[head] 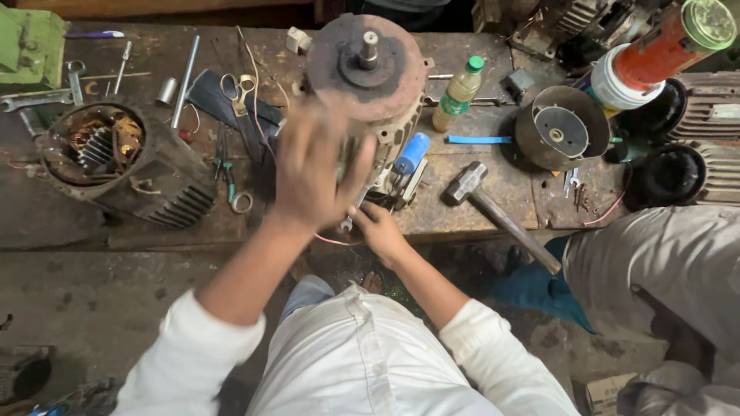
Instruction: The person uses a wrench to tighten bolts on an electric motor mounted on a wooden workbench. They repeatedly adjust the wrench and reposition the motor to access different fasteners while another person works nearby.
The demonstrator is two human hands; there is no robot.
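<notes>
A rusty electric motor (370,69) stands on end on the dirty workbench (493,177), shaft up. My left hand (312,173) is blurred in front of the motor's body, fingers spread toward the housing, holding nothing I can see. My right hand (378,229) is lower, at the motor's base by the bench's front edge, closed around a small metal tool (346,224). A blue-handled tool (411,152) leans against the motor's right side, just above my right hand.
A hammer (493,212) lies right of the motor, an opened stator housing (116,158) to the left. Scissors (240,92), pliers (231,181), a wrench (31,98), a bottle (459,92) and a round metal cover (561,127) litter the bench. Another person (663,262) crouches at the right.
</notes>
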